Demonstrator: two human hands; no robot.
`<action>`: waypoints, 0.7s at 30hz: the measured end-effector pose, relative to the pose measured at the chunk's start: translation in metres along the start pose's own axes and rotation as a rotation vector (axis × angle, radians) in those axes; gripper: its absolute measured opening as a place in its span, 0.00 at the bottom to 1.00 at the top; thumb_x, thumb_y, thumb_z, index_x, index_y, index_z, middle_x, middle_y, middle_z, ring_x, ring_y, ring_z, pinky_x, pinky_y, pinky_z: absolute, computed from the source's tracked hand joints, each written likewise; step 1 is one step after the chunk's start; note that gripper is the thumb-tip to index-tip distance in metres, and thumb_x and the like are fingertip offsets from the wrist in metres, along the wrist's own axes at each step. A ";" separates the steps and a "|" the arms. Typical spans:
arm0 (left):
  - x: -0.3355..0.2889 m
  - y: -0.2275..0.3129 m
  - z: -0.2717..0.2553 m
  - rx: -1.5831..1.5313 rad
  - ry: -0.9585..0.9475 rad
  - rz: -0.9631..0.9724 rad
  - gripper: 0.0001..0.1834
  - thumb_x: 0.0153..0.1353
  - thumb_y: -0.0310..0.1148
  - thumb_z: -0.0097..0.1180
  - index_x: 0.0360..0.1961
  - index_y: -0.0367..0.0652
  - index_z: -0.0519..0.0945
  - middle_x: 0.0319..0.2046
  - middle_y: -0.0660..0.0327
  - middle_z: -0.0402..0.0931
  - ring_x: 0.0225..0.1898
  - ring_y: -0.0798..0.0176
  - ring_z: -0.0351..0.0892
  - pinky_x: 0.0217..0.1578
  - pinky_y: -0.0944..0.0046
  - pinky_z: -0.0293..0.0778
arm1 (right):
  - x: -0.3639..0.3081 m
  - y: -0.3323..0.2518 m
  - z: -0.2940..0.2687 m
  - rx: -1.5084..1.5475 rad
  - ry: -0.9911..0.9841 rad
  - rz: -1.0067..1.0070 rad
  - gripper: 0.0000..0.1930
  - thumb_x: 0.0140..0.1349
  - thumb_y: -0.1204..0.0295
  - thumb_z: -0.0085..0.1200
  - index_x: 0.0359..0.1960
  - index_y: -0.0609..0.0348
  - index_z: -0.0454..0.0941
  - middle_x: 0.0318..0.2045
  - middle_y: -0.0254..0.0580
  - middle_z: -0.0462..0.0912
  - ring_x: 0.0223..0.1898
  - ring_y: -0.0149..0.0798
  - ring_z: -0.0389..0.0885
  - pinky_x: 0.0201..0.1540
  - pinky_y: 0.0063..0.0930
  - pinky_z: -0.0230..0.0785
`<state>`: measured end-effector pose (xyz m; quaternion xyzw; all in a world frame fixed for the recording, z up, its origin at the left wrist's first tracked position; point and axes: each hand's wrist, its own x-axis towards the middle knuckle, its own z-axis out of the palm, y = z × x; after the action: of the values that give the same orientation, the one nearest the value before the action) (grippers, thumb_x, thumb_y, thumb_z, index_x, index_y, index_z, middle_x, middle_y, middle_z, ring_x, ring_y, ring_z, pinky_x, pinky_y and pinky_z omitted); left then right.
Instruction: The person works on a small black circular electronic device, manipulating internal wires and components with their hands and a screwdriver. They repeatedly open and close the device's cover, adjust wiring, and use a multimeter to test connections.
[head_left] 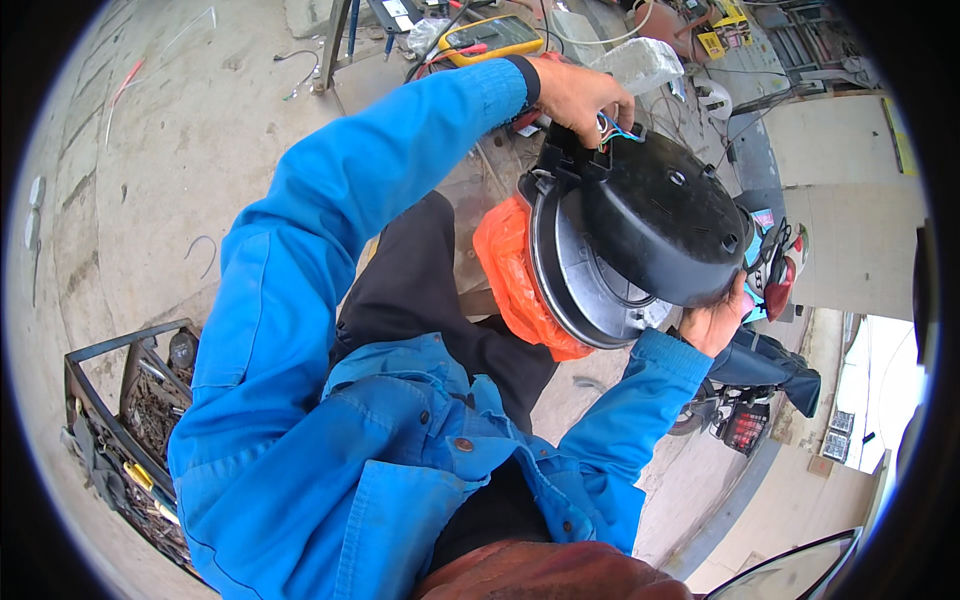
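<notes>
In front of me a black domed plastic cover (pixel 670 215) stands tilted open against a round appliance body (pixel 575 250) with a metal rim. It looks like a rice cooker, but I cannot be sure of the kind. An orange plastic bag (pixel 505 270) wraps the body's near-left side. My left hand (pixel 580 95) reaches over the top, its fingers closed around thin blue wires (pixel 617 130) that come out at the cover's hinge end. The fingertips are partly hidden. My right hand (pixel 715 322) grips the cover's lower right edge, the thumb on the outside.
Beyond the appliance lie a yellow multimeter (pixel 495 40) with leads and a clear plastic-looking block (pixel 640 65), among loose cables and tools. At the lower left stands a metal-framed bin (pixel 130 345) of scrap. A parked motorcycle (pixel 740 420) is on the right.
</notes>
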<state>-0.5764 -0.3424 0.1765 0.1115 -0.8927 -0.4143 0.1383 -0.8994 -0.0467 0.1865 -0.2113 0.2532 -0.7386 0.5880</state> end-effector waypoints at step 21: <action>-0.011 -0.021 0.007 -0.097 0.154 -0.034 0.28 0.64 0.28 0.66 0.65 0.34 0.75 0.61 0.50 0.80 0.66 0.52 0.78 0.71 0.55 0.68 | -0.011 0.033 0.059 0.064 0.112 -0.179 0.17 0.77 0.73 0.51 0.63 0.69 0.76 0.61 0.54 0.83 0.62 0.51 0.82 0.69 0.52 0.72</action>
<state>-0.5666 -0.3477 0.1540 0.1516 -0.8562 -0.4495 0.2047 -0.8359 -0.0488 0.2126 -0.1724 0.2419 -0.8065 0.5111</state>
